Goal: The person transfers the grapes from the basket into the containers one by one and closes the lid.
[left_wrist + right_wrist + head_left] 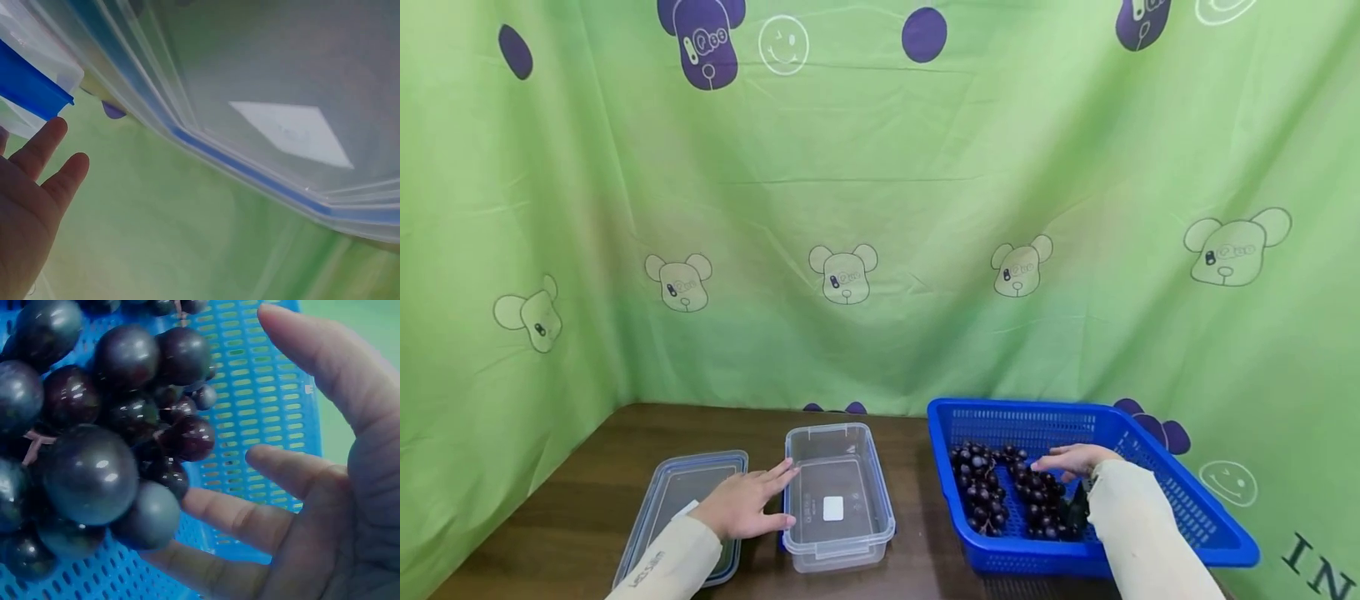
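My left hand (pixel 747 502) reaches over the lid, fingers spread and mostly straight, with the fingertips at the left side of a clear plastic food container (pixel 850 550). In the left wrist view a fingertip is close to the container's blue clip (pixel 31 81); whether it touches is unclear. My right hand (pixel 1075 460) is over a blue plastic basket (pixel 1022 405), beside the right-hand bunch of dark grapes (pixel 1041 492). In the right wrist view its fingers (pixel 244 515) are extended and spread, two fingertips partly behind the outer grapes. The hand does not grip them.
A clear lid (pixel 681 483) with a blue seal and white label lies left of the container on the brown table (pixel 557 517). A second grape bunch (pixel 981 492) lies in the basket's left part. A green printed curtain (pixel 910 350) hangs behind and at both sides.
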`<state>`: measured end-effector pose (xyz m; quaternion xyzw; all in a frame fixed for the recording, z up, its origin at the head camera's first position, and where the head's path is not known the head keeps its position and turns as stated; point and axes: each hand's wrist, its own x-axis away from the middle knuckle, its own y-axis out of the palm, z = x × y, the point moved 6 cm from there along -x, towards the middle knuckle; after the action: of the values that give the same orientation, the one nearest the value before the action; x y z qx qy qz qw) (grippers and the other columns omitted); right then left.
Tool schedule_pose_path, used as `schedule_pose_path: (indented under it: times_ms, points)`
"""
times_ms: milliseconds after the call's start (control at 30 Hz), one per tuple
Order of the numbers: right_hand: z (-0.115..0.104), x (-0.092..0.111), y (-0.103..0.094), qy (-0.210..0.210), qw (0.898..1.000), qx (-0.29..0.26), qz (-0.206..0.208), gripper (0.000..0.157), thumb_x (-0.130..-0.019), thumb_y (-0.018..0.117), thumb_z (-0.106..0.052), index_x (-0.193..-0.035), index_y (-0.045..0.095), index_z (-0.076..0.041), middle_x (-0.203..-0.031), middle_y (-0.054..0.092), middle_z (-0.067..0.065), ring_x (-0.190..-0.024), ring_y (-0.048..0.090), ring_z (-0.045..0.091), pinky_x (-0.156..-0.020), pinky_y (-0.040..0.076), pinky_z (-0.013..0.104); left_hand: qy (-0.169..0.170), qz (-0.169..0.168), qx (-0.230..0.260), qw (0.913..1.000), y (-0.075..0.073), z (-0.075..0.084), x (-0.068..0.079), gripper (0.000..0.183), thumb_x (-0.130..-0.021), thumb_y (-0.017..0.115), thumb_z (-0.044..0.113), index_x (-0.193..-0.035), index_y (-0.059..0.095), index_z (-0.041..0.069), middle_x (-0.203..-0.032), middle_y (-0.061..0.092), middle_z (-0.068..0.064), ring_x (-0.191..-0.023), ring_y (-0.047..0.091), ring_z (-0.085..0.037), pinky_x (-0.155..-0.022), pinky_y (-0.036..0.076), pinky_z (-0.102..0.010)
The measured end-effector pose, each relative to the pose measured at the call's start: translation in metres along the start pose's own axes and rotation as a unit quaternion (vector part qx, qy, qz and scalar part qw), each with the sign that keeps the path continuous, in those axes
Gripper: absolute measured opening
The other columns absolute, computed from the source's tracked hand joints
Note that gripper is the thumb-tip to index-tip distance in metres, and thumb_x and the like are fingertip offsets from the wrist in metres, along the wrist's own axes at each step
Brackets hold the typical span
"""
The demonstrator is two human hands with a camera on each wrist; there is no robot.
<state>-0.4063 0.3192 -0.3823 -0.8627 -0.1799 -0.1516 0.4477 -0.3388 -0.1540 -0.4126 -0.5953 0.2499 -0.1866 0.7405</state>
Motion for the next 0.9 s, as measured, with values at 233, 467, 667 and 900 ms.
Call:
schedule_pose_path:
  times_ms: [233, 467, 667, 900]
  points:
    - [0.006, -0.003, 0.005, 0.007, 1.000, 0.018, 0.013, 0.088, -0.089, 0.059, -0.044, -0.136, 0.027, 0.022, -0.137, 0.023, 0.046, -0.115, 0.048, 0.052, -0.098, 0.033, 0.063, 0.002, 0.002, -0.002, 1.0000, -0.001, 0.003, 0.002, 0.072, -0.091, 0.052, 0.051, -0.143, 0.043, 0.003, -0.147, 0.041, -0.016, -0.117, 0.054, -0.039, -0.092, 0.043, -0.057]
    - [0.008, -0.009, 0.008, 0.006, 1.000, 0.017, 0.011, 0.091, -0.088, 0.061, -0.044, -0.135, 0.024, 0.026, -0.138, 0.022, 0.046, -0.111, 0.050, 0.051, -0.094, 0.039, 0.060, -0.006, -0.003, -0.007, 1.0000, -0.001, 0.001, 0.001, 0.071, -0.090, 0.052, 0.052, -0.144, 0.043, 0.005, -0.148, 0.041, -0.014, -0.116, 0.054, -0.040, -0.091, 0.042, -0.060]
    - [0.004, -0.011, 0.008, -0.003, 1.000, 0.029, 0.009, 0.090, -0.088, 0.061, -0.043, -0.134, 0.026, 0.026, -0.138, 0.021, 0.046, -0.109, 0.052, 0.048, -0.095, 0.039, 0.057, -0.010, -0.004, -0.010, 0.9999, -0.002, -0.001, 0.001, 0.072, -0.090, 0.053, 0.052, -0.144, 0.043, 0.005, -0.148, 0.041, -0.014, -0.115, 0.054, -0.041, -0.090, 0.041, -0.062]
    - [0.002, -0.014, 0.012, -0.005, 0.999, 0.046, 0.009, 0.093, -0.086, 0.063, -0.046, -0.137, 0.026, 0.022, -0.138, 0.026, 0.044, -0.121, 0.037, 0.057, -0.097, 0.037, 0.059, -0.006, -0.001, -0.009, 0.9999, -0.001, 0.001, 0.002, 0.072, -0.090, 0.053, 0.052, -0.143, 0.044, 0.005, -0.147, 0.042, -0.014, -0.114, 0.056, -0.039, -0.089, 0.043, -0.061]
